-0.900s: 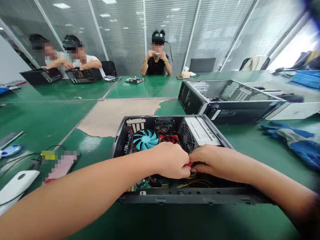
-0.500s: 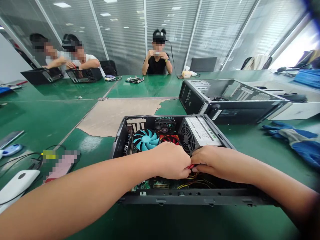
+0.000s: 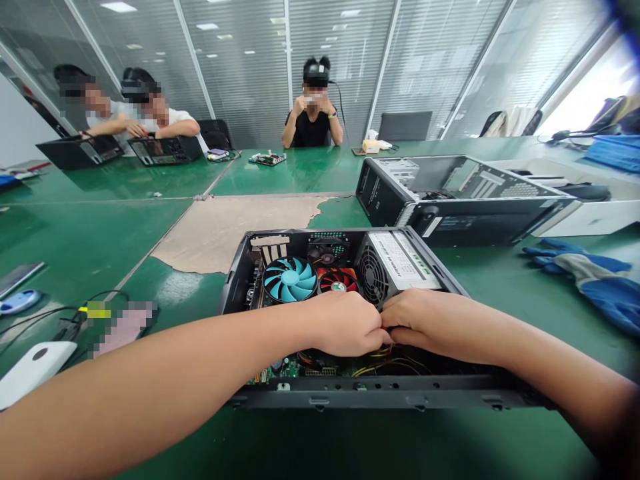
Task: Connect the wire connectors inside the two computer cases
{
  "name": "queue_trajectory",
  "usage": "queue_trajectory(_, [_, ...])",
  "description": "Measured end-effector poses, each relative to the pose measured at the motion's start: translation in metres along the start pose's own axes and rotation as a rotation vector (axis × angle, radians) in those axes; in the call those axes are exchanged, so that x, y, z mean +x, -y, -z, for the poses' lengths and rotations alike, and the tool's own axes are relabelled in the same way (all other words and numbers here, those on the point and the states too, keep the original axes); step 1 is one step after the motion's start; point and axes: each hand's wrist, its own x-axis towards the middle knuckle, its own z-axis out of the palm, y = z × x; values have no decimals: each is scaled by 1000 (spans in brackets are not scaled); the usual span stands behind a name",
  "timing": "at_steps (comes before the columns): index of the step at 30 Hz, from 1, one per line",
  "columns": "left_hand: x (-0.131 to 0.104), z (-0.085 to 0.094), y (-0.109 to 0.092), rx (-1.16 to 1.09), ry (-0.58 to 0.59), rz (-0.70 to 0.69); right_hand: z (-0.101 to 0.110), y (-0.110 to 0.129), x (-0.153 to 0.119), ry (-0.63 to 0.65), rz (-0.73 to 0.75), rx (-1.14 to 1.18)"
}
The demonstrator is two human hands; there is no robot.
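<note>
An open black computer case (image 3: 330,393) lies on its side in front of me. Inside it sit a blue fan (image 3: 291,280), a red fan (image 3: 343,281) and a power supply (image 3: 400,267) with a white label. My left hand (image 3: 347,323) and my right hand (image 3: 415,320) meet above the case's interior, below the power supply. Both are closed, fingertips pinching at a small red cable (image 3: 385,327), mostly hidden by the fingers. Yellow and dark wires (image 3: 383,365) run beneath the hands, and a green circuit board (image 3: 285,368) shows beside my left wrist.
A second open case (image 3: 480,220) stands behind on the right, near a white box (image 3: 595,217) and blue gloves (image 3: 590,280). Cables, a white device (image 3: 37,373) and a phone (image 3: 20,279) lie left. Several people sit across the green table (image 3: 100,233), two handling cases.
My view has shifted slightly. My left hand has moved a little, so more of the red fan shows, and less red cable is visible between my fingers.
</note>
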Motion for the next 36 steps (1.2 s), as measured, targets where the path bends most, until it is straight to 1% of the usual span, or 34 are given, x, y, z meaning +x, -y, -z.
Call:
queue_trajectory(10, [1, -9, -2, 163, -107, 2, -1, -2, 0, -3, 22, 51])
queue_trajectory(14, [1, -9, -4, 194, -117, 17, 1, 0, 0, 14, 25, 38])
queue_trajectory(18, [0, -7, -6, 214, -114, 25, 1, 0, -1, -1, 14, 28])
queue_trajectory(29, [-1, -6, -5, 58, -107, 69, -3, 1, -2, -48, -63, -33])
queue_trajectory(36, [3, -6, 0, -46, -114, 50, -3, 5, -2, -61, -112, -72])
